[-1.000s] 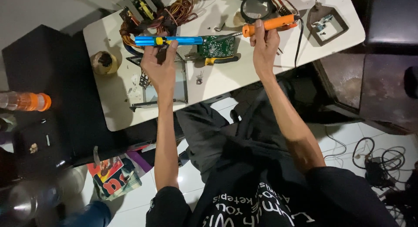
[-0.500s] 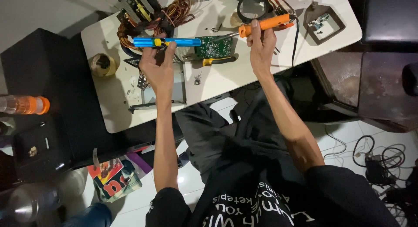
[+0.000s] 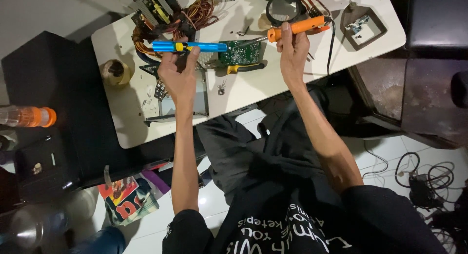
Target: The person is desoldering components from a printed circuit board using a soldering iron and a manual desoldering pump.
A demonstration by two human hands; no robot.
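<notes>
Over the last second both tools have edged closer to the green circuit board (image 3: pixel 239 52) on the white table (image 3: pixel 273 86), the left hand (image 3: pixel 179 78) clasping the blue desoldering pump (image 3: pixel 189 47), the right hand (image 3: pixel 292 49) gripping the orange soldering iron (image 3: pixel 297 28), tip at the board's edge

Blue tool (image 3: pixel 190 47) with a yellow band, orange-handled iron (image 3: pixel 297 27), green circuit board (image 3: pixel 239 51), all on an off-white surface (image 3: pixel 273 83).
</notes>
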